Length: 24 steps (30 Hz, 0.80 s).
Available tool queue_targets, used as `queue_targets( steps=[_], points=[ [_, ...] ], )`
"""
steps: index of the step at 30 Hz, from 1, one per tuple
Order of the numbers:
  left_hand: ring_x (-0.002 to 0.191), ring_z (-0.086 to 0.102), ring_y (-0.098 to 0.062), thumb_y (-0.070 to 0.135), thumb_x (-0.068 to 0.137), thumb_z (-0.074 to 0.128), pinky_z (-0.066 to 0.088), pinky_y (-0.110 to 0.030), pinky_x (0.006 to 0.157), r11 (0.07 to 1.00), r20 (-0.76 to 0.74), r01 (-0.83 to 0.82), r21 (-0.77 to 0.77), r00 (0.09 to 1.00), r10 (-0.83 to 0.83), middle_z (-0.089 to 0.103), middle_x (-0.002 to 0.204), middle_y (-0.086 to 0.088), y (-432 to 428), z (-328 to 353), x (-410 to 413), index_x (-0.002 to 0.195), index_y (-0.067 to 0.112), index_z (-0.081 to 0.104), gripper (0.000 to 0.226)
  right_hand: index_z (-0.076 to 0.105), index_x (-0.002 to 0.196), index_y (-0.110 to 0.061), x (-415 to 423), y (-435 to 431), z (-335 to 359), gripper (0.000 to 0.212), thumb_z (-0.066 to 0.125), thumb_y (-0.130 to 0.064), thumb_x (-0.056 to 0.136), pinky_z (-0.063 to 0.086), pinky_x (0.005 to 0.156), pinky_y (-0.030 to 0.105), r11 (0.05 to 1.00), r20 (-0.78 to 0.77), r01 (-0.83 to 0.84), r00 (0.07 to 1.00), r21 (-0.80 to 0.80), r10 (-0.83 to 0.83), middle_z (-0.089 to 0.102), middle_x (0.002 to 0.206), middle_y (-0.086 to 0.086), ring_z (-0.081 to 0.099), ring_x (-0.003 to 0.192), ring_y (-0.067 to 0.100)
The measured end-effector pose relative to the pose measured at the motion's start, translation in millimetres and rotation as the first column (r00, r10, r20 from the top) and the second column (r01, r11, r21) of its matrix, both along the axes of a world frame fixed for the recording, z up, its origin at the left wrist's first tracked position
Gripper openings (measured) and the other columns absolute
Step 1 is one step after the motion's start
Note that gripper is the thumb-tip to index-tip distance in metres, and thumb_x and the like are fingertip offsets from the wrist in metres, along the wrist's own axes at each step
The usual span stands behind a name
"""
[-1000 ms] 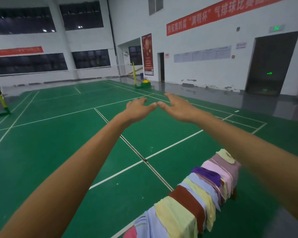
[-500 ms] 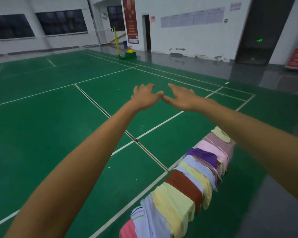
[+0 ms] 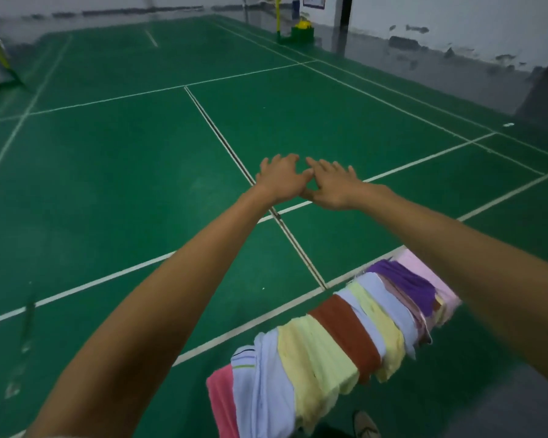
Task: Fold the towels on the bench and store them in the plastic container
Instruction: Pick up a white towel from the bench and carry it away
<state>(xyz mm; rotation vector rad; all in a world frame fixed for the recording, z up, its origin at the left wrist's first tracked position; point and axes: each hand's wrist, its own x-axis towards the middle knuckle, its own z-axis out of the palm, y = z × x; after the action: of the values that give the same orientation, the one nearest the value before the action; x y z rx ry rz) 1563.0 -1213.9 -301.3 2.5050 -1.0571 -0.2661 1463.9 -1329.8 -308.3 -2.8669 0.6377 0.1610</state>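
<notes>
Above the green sports-court floor with its white painted lines, both bare arms stretch straight forward. The left hand and the right hand are palm-down with fingers spread and relaxed, gripping nothing, thumbs and forefingers touching each other. Nearer than the hands and to their right, a row of soft cloth towels in pink, pale blue, yellow, rust brown, purple and light pink hangs draped, overlapping. The bench beneath them is hidden by the cloth. A yellow net post stands far beyond the hands.
</notes>
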Motion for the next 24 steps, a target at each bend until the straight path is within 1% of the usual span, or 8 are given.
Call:
queue_targets(
  steps=[2,6,8,10,13,17,19,24],
  points=[
    [0.147,0.034,-0.037,0.063,0.088,0.043,0.024,-0.052,0.121,0.997,-0.013,-0.079,0.019,0.997,0.08,0.043,0.155,-0.016,-4.2,-18.3,9.3,0.151,0.013,0.044,0.081,-0.007,0.162,-0.022,13.0,-9.6,-16.6,0.095,0.038,-0.072,0.095,0.007,0.124,0.057,0.996,0.001,-0.088,0.996,0.009,0.088,0.003,0.17,0.011,0.008,0.155,0.036],
    [0.144,0.038,-0.039,0.068,0.071,0.035,0.032,-0.05,0.117,0.952,-0.065,-0.278,0.124,0.955,0.288,0.046,0.153,-0.018,-1.6,-66.7,14.5,0.151,0.016,0.045,0.096,-0.003,0.163,-0.019,29.0,-19.3,-48.3,0.093,0.044,-0.065,0.097,0.011,0.125,0.053,0.97,-0.001,-0.243,0.97,0.027,0.243,0.006,0.169,0.012,0.011,0.155,0.035],
    [0.142,0.04,-0.039,0.068,0.071,0.035,0.033,-0.047,0.117,0.919,-0.078,-0.363,0.154,0.923,0.377,0.047,0.152,-0.017,6.4,-87.3,5.0,0.15,0.015,0.045,0.096,0.0,0.163,-0.019,32.6,-21.5,-64.3,0.093,0.046,-0.064,0.096,0.012,0.125,0.052,0.953,-0.01,-0.303,0.953,0.024,0.303,0.008,0.169,0.012,0.012,0.155,0.035],
    [0.141,0.041,-0.039,0.067,0.077,0.038,0.034,-0.046,0.116,0.889,-0.071,-0.431,0.156,0.893,0.445,0.049,0.151,-0.017,14.8,-103.7,-7.6,0.149,0.013,0.046,0.091,0.002,0.163,-0.019,30.1,-19.8,-80.5,0.093,0.05,-0.063,0.096,0.01,0.125,0.052,0.942,-0.032,-0.333,0.942,0.044,0.334,0.008,0.169,0.013,0.01,0.155,0.035],
    [0.139,0.043,-0.039,0.057,0.092,0.049,0.035,-0.045,0.115,0.854,-0.055,-0.485,0.186,0.863,0.502,0.051,0.149,-0.02,32.0,-142.1,-20.5,0.148,0.01,0.047,0.072,0.004,0.162,-0.02,19.1,-5.6,-112.0,0.092,0.054,-0.06,0.096,0.008,0.125,0.053,0.919,-0.051,-0.388,0.919,0.073,0.392,0.007,0.169,0.013,0.008,0.155,0.036],
    [0.138,0.042,-0.042,0.053,0.093,0.05,0.037,-0.05,0.113,0.806,-0.099,-0.546,0.228,0.811,0.577,0.05,0.148,-0.019,59.7,-206.3,-44.6,0.147,0.012,0.046,0.067,0.007,0.163,-0.02,11.9,26.5,-167.3,0.088,0.052,-0.059,0.097,0.005,0.125,0.054,0.887,-0.062,-0.451,0.887,0.097,0.458,0.005,0.169,0.013,0.005,0.155,0.037],
    [0.137,0.043,-0.042,0.05,0.094,0.05,0.038,-0.05,0.113,0.79,-0.095,-0.566,0.237,0.795,0.599,0.05,0.147,-0.02,76.3,-241.0,-57.9,0.145,0.011,0.047,0.064,0.007,0.163,-0.02,8.6,45.6,-201.8,0.087,0.052,-0.056,0.097,0.004,0.125,0.053,0.879,-0.067,-0.466,0.878,0.104,0.473,0.004,0.17,0.013,0.004,0.156,0.037],
    [0.135,0.044,-0.042,0.047,0.096,0.053,0.041,-0.048,0.109,0.734,-0.112,-0.63,0.255,0.735,0.669,0.051,0.146,-0.019,119.3,-333.6,-91.1,0.144,0.011,0.049,0.059,0.012,0.161,-0.018,-7.0,90.5,-302.8,0.083,0.053,-0.051,0.097,0.007,0.125,0.053,0.847,-0.073,-0.513,0.848,0.141,0.526,0.009,0.168,0.014,0.01,0.155,0.036]
  ],
)
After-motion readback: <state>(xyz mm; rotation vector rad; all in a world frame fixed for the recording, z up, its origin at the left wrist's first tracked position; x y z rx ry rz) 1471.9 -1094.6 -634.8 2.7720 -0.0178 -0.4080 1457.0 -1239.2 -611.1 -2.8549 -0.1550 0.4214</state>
